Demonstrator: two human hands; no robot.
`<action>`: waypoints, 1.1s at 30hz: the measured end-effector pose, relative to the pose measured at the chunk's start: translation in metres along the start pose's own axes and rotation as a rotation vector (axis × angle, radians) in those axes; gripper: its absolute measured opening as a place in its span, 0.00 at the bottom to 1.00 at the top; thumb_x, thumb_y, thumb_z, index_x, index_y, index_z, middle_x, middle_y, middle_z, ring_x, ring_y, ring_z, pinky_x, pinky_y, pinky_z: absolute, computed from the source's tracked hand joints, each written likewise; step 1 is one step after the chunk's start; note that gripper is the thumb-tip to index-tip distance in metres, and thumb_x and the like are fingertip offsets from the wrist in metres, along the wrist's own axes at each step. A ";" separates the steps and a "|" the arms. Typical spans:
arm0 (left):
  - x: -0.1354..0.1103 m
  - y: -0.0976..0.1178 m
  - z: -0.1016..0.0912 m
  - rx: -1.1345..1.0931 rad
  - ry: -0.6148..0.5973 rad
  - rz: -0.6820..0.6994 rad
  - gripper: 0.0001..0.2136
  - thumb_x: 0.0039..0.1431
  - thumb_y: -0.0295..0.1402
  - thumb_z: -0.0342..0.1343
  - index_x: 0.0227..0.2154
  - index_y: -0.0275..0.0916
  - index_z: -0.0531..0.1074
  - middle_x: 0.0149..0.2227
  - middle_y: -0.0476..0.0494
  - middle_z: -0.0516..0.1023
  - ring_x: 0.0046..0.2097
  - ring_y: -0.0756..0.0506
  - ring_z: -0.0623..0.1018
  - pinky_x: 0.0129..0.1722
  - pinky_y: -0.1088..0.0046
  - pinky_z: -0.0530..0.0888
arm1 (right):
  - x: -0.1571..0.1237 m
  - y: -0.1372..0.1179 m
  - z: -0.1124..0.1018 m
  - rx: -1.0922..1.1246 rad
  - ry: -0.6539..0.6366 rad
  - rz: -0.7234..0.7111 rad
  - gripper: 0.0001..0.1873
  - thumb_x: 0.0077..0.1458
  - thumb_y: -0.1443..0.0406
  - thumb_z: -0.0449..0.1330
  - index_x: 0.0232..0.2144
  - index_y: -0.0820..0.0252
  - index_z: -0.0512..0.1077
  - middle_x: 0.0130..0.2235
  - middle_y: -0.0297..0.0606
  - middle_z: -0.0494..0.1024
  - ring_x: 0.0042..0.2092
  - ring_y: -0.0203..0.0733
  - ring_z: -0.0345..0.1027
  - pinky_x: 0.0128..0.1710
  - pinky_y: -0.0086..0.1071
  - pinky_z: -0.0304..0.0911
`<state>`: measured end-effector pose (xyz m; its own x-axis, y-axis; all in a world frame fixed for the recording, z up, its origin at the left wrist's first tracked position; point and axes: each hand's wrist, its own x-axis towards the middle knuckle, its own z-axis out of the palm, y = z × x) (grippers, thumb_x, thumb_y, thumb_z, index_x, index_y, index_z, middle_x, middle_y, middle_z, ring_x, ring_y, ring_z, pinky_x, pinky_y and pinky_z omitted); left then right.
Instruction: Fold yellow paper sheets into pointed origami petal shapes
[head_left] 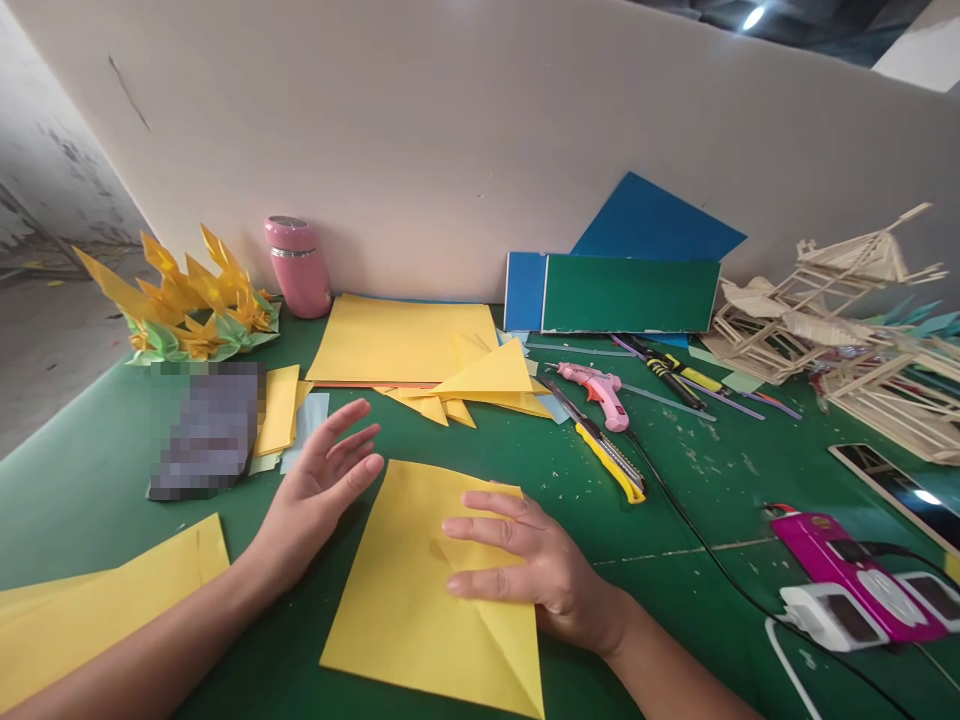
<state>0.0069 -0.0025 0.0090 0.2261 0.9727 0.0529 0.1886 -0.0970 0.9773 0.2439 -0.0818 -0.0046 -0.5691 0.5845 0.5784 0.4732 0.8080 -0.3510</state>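
Observation:
A yellow paper square (pixel 409 590) lies on the green table in front of me, with one corner folded over at its right side. My right hand (pixel 525 570) lies flat on that folded flap, fingers stretched out and pressing it down. My left hand (pixel 319 495) hovers open just off the sheet's upper left edge, fingers spread, holding nothing.
Behind the sheet lie a stack of yellow paper (pixel 401 340) and folded yellow triangles (pixel 484 380). A pink glue gun (pixel 600 392) and a yellow utility knife (pixel 611 455) rest to the right. Folded paper flowers (pixel 191 300), a pink flask (pixel 296 265), stick models (pixel 840 310) and a pink power strip (pixel 847 575) surround them.

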 end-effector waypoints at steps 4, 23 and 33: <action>-0.005 0.000 0.002 0.318 -0.086 0.176 0.24 0.56 0.47 0.55 0.53 0.45 0.63 0.59 0.42 0.69 0.64 0.36 0.61 0.64 0.53 0.53 | 0.000 -0.002 0.000 -0.028 -0.010 -0.009 0.21 0.68 0.66 0.46 0.37 0.51 0.79 0.53 0.34 0.76 0.62 0.36 0.56 0.58 0.35 0.58; -0.008 0.000 0.003 0.542 -0.243 0.357 0.11 0.58 0.40 0.53 0.29 0.47 0.80 0.33 0.44 0.79 0.35 0.42 0.74 0.37 0.68 0.72 | -0.005 0.006 0.007 -0.003 0.127 0.344 0.06 0.56 0.58 0.62 0.33 0.43 0.80 0.56 0.33 0.69 0.60 0.50 0.55 0.56 0.45 0.56; -0.015 0.006 0.014 0.243 -0.330 0.094 0.12 0.55 0.43 0.56 0.31 0.44 0.82 0.36 0.43 0.80 0.34 0.43 0.77 0.27 0.75 0.73 | 0.005 0.012 0.005 0.693 0.274 0.800 0.23 0.44 0.47 0.67 0.35 0.56 0.77 0.39 0.40 0.76 0.38 0.44 0.71 0.36 0.35 0.71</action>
<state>0.0182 -0.0203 0.0116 0.5394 0.8414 0.0327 0.3632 -0.2675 0.8925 0.2435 -0.0694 -0.0096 -0.0558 0.9921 0.1126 0.1094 0.1182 -0.9870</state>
